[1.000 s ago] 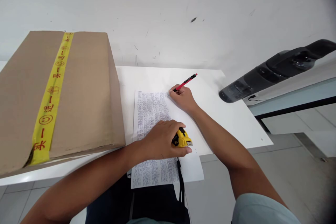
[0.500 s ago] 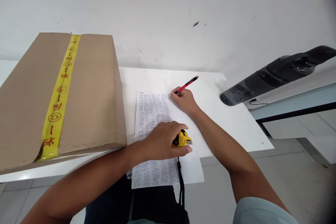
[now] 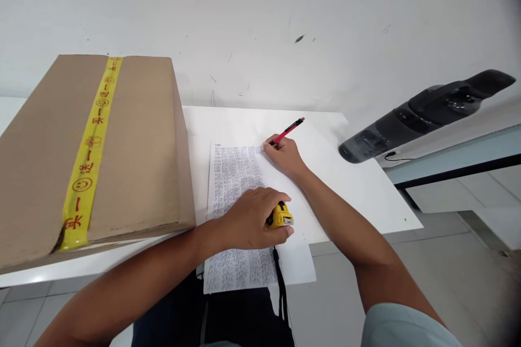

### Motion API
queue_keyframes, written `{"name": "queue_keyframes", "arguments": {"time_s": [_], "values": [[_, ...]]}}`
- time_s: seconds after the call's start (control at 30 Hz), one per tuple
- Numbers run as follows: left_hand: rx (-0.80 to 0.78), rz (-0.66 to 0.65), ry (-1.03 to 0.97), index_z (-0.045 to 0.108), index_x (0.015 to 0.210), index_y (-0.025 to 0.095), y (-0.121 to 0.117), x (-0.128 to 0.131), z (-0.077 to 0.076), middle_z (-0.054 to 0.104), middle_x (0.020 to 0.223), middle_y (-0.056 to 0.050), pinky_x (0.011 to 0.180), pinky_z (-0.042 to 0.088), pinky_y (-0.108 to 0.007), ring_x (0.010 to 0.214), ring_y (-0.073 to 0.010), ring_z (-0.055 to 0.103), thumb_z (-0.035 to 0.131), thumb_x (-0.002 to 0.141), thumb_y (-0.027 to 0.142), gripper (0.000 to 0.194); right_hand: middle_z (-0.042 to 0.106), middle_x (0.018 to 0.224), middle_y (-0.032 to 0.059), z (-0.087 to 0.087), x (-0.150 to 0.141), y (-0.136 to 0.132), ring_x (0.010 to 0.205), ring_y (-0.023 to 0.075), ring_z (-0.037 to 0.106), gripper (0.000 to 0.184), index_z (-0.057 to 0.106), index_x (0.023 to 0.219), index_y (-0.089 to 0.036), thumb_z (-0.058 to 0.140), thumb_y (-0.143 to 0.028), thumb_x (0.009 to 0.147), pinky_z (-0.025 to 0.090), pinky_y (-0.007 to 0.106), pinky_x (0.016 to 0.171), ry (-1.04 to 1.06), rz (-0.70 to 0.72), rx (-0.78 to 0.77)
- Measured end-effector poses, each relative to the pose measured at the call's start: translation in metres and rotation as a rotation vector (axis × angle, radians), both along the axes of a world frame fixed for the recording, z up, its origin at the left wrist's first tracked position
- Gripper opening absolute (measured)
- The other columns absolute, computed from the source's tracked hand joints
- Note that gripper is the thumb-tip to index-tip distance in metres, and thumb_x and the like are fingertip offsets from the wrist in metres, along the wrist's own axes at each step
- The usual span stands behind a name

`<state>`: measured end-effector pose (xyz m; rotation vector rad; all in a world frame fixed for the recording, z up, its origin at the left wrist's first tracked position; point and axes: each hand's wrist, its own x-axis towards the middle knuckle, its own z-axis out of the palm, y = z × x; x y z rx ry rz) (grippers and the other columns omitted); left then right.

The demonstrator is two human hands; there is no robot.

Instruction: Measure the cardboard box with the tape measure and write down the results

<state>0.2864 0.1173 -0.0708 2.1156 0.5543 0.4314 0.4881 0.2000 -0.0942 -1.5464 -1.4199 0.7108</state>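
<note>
A sheet of paper (image 3: 228,274), its left part densely covered with handwriting, lies on the white table and hangs past the front edge. My left hand (image 3: 254,219) rests over the sheet, fingers wrapped round a yellow and black tape measure (image 3: 281,217) with a dark wrist strap (image 3: 280,276) hanging down. Higher up the page, my right hand (image 3: 285,153) grips a red and black pen (image 3: 291,128). The pen slants up to the right, and its tip, hidden by the fingers, is near the top of the writing.
At the left a large cardboard box (image 3: 134,146) with yellow printed tape (image 3: 87,157) stands on the white table (image 3: 358,195). A dark handheld vacuum cleaner (image 3: 419,116) is at the table's right end, with a black cable (image 3: 391,155) close by. Behind runs a scuffed white wall (image 3: 252,21).
The view has shifted very slightly. Both hands keep their places over the sheet, still holding the tape measure and the pen.
</note>
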Motion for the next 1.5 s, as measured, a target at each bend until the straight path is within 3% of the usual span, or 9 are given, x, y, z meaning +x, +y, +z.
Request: {"name": "queue_keyframes", "arguments": {"time_s": [0.2,0.63,1.1,1.33,1.5], "values": [[0.032,-0.052,-0.076,0.053,0.128,0.024,0.0013,-0.0023,-0.0024,0.063,0.134,-0.008,0.113,0.040,-0.048,0.128,-0.0266,0.055,0.058,0.090,0.036,0.040,0.048,0.057,-0.0049,0.0007,0.0005,0.0001,0.056,0.0114,0.039,0.013,0.064,0.072,-0.019,0.062,-0.032,0.075,0.031,0.028,0.055,0.003,0.013,-0.017],[-0.041,-0.064,-0.103,0.059,0.120,0.025,0.0018,-0.0029,0.0011,0.060,0.141,-0.008,0.118,0.035,-0.047,0.134,-0.0256,0.053,0.059,0.090,0.035,0.033,0.045,0.056,-0.0057,0.0014,0.0008,0.0010,0.055,0.0111,0.038,0.011,0.062,0.070,-0.020,0.060,-0.029,0.074,0.029,0.027,0.053,0.000,-0.017,-0.002],[-0.063,-0.058,-0.075,0.060,0.121,0.026,0.0004,-0.0042,0.0048,0.056,0.145,-0.010,0.113,0.043,-0.050,0.132,-0.0281,0.055,0.060,0.089,0.036,0.033,0.046,0.056,-0.0054,0.0004,0.0015,0.0018,0.056,0.0114,0.038,0.008,0.060,0.066,-0.020,0.060,-0.026,0.072,0.029,0.027,0.054,-0.010,-0.019,0.001],[-0.055,-0.063,-0.122,0.073,0.106,0.026,-0.0009,-0.0058,0.0071,0.055,0.146,-0.008,0.098,0.054,-0.041,0.124,-0.0256,0.058,0.061,0.089,0.032,0.022,0.046,0.055,-0.0056,0.0004,0.0016,0.0011,0.054,0.0111,0.038,0.012,0.061,0.069,-0.020,0.060,-0.032,0.073,0.029,0.027,0.053,0.002,0.007,-0.010],[-0.019,-0.065,-0.152,0.075,0.107,0.028,-0.0004,-0.0048,0.0041,0.060,0.142,-0.006,0.107,0.049,-0.044,0.123,-0.0241,0.059,0.062,0.092,0.035,0.021,0.045,0.057,-0.0059,-0.0024,0.0031,0.0027,0.055,0.0109,0.037,0.011,0.059,0.069,-0.020,0.061,-0.030,0.074,0.030,0.027,0.053,-0.003,-0.007,0.005]]}}
